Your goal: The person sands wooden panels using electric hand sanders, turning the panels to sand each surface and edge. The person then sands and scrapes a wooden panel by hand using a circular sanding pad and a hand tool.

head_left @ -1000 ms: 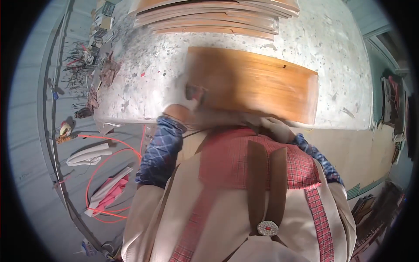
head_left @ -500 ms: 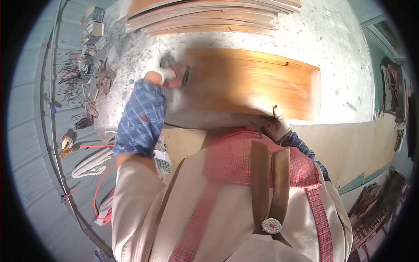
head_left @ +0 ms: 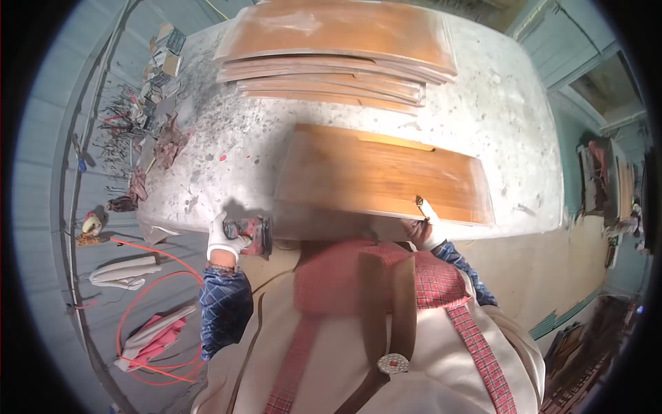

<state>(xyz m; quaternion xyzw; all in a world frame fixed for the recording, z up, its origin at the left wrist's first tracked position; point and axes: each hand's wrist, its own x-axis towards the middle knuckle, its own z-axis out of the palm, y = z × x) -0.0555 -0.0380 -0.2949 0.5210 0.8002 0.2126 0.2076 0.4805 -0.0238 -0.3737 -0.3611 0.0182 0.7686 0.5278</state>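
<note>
My left hand (head_left: 221,238), in a white glove, is closed around a red and black hand-held sander (head_left: 256,236) at the near edge of the table, just left of the panel. A flat orange-brown wooden panel (head_left: 393,176) lies on the table in front of me, its left part dulled by shadow and blur. My right hand (head_left: 433,231), also gloved, grips the panel's near edge toward the right. One finger with a dark tip reaches onto the top face; the other fingers are partly hidden beneath the edge.
Behind the panel stands a stack of similar wooden panels (head_left: 338,38) on the speckled white table (head_left: 514,138). Rags (head_left: 169,141) and small boxes (head_left: 165,65) line the left side. An orange hose (head_left: 123,314) coils on the floor near cloths (head_left: 155,338).
My left hand has drawn the sander back toward me, from the panel's left end to the table's near edge. My right hand stays on the panel's edge. The view has shifted.
</note>
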